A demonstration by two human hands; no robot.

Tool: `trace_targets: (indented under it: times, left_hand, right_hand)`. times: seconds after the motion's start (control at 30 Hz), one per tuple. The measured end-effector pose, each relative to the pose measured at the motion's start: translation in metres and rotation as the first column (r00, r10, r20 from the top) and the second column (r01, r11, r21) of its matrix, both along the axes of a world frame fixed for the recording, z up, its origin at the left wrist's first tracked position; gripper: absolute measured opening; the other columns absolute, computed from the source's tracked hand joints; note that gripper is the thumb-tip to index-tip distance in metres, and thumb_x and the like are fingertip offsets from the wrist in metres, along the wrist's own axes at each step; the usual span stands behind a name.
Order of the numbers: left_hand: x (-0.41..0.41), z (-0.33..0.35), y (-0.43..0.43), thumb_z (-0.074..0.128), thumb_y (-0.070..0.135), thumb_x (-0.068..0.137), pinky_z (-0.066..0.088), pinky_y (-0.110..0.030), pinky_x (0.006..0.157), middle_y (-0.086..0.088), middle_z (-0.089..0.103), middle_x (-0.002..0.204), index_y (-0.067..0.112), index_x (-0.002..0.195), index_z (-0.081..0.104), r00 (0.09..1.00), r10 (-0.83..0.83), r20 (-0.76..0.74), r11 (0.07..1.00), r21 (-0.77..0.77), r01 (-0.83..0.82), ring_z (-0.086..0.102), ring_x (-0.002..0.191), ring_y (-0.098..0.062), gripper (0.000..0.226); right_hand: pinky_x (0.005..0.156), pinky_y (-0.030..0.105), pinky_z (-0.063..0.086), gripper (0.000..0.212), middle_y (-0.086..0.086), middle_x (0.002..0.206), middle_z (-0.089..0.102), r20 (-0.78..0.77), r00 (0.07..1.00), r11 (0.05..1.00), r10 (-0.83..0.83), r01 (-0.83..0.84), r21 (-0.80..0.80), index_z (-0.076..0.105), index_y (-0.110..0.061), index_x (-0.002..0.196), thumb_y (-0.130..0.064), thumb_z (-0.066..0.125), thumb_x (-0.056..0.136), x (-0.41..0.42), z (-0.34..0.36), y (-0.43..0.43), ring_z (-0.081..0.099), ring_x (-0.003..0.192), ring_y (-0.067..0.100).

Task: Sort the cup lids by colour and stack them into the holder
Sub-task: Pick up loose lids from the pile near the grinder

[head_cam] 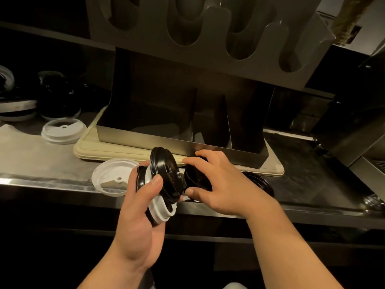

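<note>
L hand (139,207) grips a mixed bunch of lids (164,172) on edge. Its thumb clamps across the front black one, w/ white ones sandwiched behind & below. R hand (225,184) pinches a single black lid (198,178) by the rim, thumb under, fingers over, just beside the bunch & above the counter (31,155) edge.

Loose on the steel: near white lid (112,178), far white lid (63,130), a spare black lid (260,182) by the R wrist, plus a mixed pile (31,101) far left. The holder (166,113), a metal box w/ upright dividers, stands on a beige tray (89,151) right behind the hands. Its bays look unfilled, tho it's too dark in there to be sure.

Handling: thin moulded plastic, so v. light, springy & not brittle. It's glossy, so prob. slippery, & nested ones will likely cling. Best taken at the rim w/ thumb & fingertips, peeling one off at a time; squeezing the dome would only flex it.

No brand, label or writing readable anywhere.
</note>
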State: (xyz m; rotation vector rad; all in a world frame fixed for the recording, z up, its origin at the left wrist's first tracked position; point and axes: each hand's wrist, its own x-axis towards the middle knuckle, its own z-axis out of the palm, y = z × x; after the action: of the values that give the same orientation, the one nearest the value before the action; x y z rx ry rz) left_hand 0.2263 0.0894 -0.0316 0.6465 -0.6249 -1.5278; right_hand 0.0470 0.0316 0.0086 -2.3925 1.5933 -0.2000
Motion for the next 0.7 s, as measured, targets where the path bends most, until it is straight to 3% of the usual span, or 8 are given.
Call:
trace_targets:
  times: [0.23, 0.33, 0.5, 0.63, 0.7]
  left_hand:
    - [0.002, -0.002, -0.001, 0.092, 0.056, 0.045, 0.050, -0.041, 0.085, -0.018, 0.065, 0.127, 0.014, 0.135, 0.058, 1.000, 0.002, 0.006, 0.999, 0.041, -0.002, 0.063, 0.117, -0.032, 0.105]
    - [0.002, 0.000, -0.001, 0.092, 0.055, 0.048, 0.048, -0.043, 0.089, -0.016, 0.066, 0.128, 0.016, 0.135, 0.058, 1.000, -0.010, 0.000, 0.999, 0.033, 0.010, 0.063, 0.119, -0.030, 0.101]
    - [0.001, 0.003, 0.001, 0.093, 0.055, 0.043, 0.054, -0.037, 0.080, -0.011, 0.070, 0.122, 0.018, 0.133, 0.060, 1.000, -0.015, -0.004, 0.999, 0.043, 0.015, 0.070, 0.109, -0.023, 0.103]
    - [0.001, 0.003, 0.000, 0.091, 0.047, 0.052, 0.052, -0.040, 0.081, -0.013, 0.070, 0.120, 0.017, 0.130, 0.061, 1.000, -0.015, -0.022, 0.999, 0.038, 0.016, 0.069, 0.107, -0.024, 0.089]
    - [0.000, 0.002, -0.001, 0.092, 0.050, 0.049, 0.050, -0.042, 0.084, -0.013, 0.069, 0.122, 0.017, 0.131, 0.061, 1.000, -0.020, -0.020, 0.999, 0.037, 0.021, 0.068, 0.111, -0.025, 0.093]
  right_hand:
    - [0.122, 0.051, 0.019, 0.073, -0.007, 0.165, 0.018, -0.179, 0.984, 0.998, -0.015, 0.003, -0.069, 0.020, -0.044, 0.155, -0.073, 0.044, 0.092, 0.012, 0.002, 0.004, 0.012, 0.152, 0.018]
    - [0.123, 0.053, 0.013, 0.072, -0.012, 0.166, 0.018, -0.104, 0.994, 0.999, -0.028, 0.026, -0.018, 0.017, -0.046, 0.156, -0.065, 0.048, 0.094, 0.010, 0.013, 0.009, 0.014, 0.153, 0.014]
    - [0.118, 0.045, 0.035, 0.069, -0.018, 0.161, 0.030, 0.124, 0.985, 0.990, -0.117, 0.105, 0.095, 0.028, -0.045, 0.153, -0.050, 0.062, 0.094, -0.003, 0.022, 0.013, 0.031, 0.146, 0.011]
    - [0.122, 0.040, 0.029, 0.063, -0.018, 0.164, 0.022, 0.054, 0.990, 0.987, -0.131, 0.126, 0.100, 0.032, -0.039, 0.154, -0.051, 0.056, 0.097, -0.003, 0.013, 0.015, 0.023, 0.150, 0.008]
    - [0.124, 0.039, 0.024, 0.064, -0.018, 0.166, 0.016, 0.024, 0.990, 0.986, -0.138, 0.135, 0.098, 0.029, -0.038, 0.155, -0.054, 0.052, 0.098, -0.001, 0.010, 0.016, 0.016, 0.152, 0.006]
